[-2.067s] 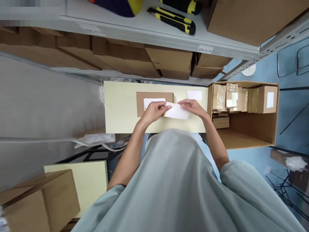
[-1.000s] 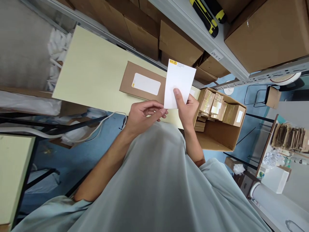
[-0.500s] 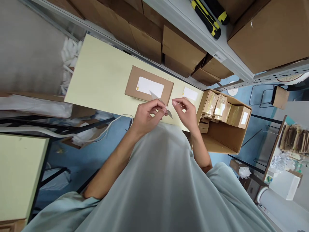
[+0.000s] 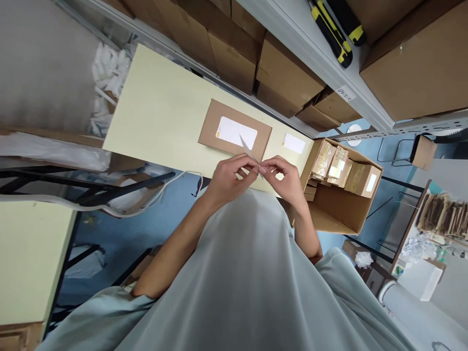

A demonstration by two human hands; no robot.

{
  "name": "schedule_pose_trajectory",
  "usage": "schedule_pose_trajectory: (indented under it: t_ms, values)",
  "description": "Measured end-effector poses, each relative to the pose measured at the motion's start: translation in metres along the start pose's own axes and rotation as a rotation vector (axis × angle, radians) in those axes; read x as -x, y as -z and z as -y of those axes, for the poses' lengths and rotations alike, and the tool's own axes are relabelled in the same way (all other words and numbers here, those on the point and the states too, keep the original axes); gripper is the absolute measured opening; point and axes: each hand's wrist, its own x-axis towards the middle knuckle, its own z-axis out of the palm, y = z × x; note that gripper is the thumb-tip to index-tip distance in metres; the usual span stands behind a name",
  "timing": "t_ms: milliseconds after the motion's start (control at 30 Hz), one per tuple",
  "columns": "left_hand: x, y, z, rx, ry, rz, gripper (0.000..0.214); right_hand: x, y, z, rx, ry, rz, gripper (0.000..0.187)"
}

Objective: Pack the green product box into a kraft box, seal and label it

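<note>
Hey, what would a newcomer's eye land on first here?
Probably the left hand and right hand, meeting at a thin sheet mid-picture. Just beyond, a brown box with a white label lies on the pale table. Black-and-yellow tools stand out on the shelf, upper right.

Place: packing area in a stockroom or small warehouse.
Rack: grey metal shelf [image 4: 300, 51] with perforated upright [image 4: 420, 125]; shelf tag [image 4: 345, 92] bears a handwritten code; cardboard boxes [image 4: 288, 73] stand side by side beneath.
Cutters: black-and-yellow box cutters [image 4: 332, 36] lie on the shelf.
Bench: pale yellow tabletop [image 4: 161, 102] carries a labelled brown box [image 4: 236, 131].
Carton: large open carton [image 4: 332, 212] holds taped boxes [image 4: 360, 179].
Background: brown cardboard pieces [image 4: 444, 214], stacked.
</note>
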Motion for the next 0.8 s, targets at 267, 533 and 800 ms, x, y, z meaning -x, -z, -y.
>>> schedule_pose_trajectory:
  t_ms: [267,533,800]
  values:
    - [-0.005,0.042,0.012,-0.023,-0.04,0.042,0.023,-0.025,-0.029,0.012,0.028,-0.045,0.028,0.034]
    - [-0.018,0.104,0.021,-0.068,0.037,0.08,0.025,-0.065,-0.076,0.028,0.068,-0.077,0.058,0.026]
    - [-0.068,0.233,0.097,-0.492,0.241,-0.344,0.009,-0.094,-0.112,0.054,0.113,-0.163,-0.211,0.026]
